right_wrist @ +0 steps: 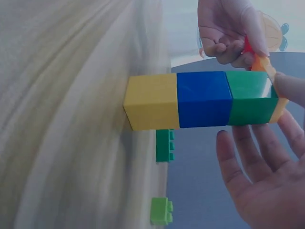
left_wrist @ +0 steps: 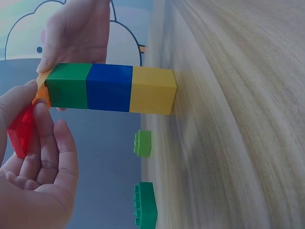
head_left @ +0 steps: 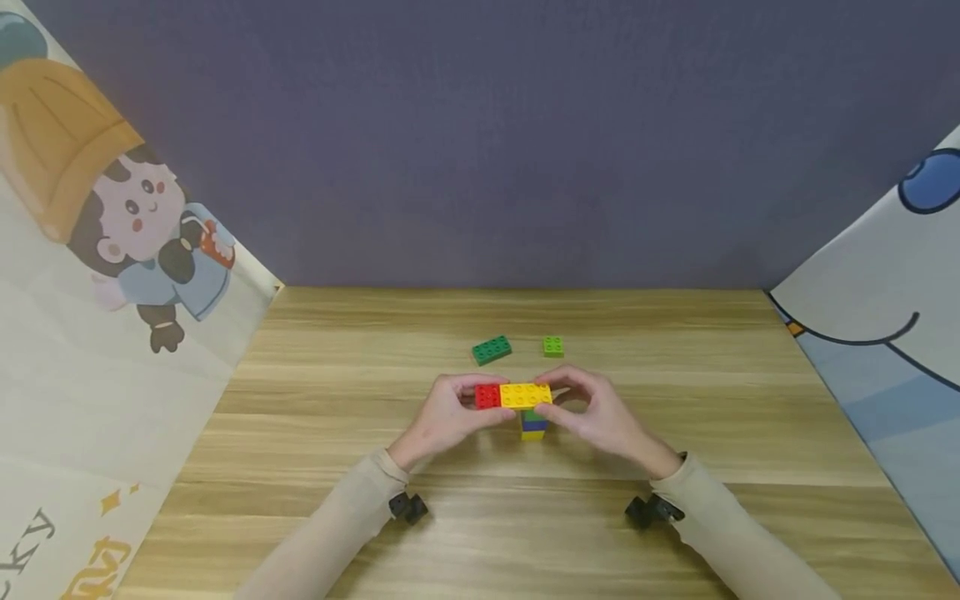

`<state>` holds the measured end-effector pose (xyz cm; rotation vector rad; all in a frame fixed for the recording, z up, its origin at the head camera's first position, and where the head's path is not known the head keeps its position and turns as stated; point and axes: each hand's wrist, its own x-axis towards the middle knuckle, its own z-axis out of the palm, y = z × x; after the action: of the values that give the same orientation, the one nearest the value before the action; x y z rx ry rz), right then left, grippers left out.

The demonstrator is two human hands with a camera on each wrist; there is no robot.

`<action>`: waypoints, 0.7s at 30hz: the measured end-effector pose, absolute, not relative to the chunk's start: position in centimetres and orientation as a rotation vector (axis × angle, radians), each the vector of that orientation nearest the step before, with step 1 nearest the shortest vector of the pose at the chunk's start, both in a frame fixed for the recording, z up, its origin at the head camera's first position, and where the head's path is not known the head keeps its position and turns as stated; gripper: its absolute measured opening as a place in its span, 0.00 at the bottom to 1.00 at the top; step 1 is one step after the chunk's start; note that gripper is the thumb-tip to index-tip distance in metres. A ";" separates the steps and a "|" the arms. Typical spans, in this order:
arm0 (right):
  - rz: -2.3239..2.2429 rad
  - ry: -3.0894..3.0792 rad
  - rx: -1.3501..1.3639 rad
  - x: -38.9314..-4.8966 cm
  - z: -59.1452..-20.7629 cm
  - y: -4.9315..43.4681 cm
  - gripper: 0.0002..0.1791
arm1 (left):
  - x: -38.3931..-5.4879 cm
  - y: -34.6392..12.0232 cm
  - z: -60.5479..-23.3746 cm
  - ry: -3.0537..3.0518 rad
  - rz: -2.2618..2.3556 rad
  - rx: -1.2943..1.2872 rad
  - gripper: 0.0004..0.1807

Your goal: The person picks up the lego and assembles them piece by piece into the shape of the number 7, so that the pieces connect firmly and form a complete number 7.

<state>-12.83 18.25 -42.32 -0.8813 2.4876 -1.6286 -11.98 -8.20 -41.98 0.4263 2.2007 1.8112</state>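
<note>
Yellow brick (head_left: pixel 525 394) topping a lil tower (right_wrist: pixel 204 99), red brick (head_left: pixel 487 397) snug beside it, left hand (head_left: pixel 444 412) pinching red, right hand (head_left: pixel 606 414) pinching yellow's other end

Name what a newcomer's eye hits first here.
The upright green, blue and yellow tower, mid-table. Next, the bright yellow brick at its top, pinched by the left hand and right hand, with a red brick beside it.
</note>
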 end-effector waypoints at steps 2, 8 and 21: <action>-1.592 2.491 -0.890 -13.0 -42.0 18.3 0.19 | -12.0 -8.2 -42.0 2.203 1.815 0.428 0.25; -1.476 2.516 -0.911 -13.5 -40.8 18.6 0.18 | -12.0 -8.2 -42.0 2.213 1.815 0.436 0.24; -1.425 2.516 -0.843 -16.2 -39.1 18.4 0.15 | -11.9 -8.3 -41.9 2.198 1.820 0.390 0.26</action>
<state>-16.17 18.45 -39.15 -0.8433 2.5159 -1.4247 -11.86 -8.29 -41.90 0.3897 2.1978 1.8199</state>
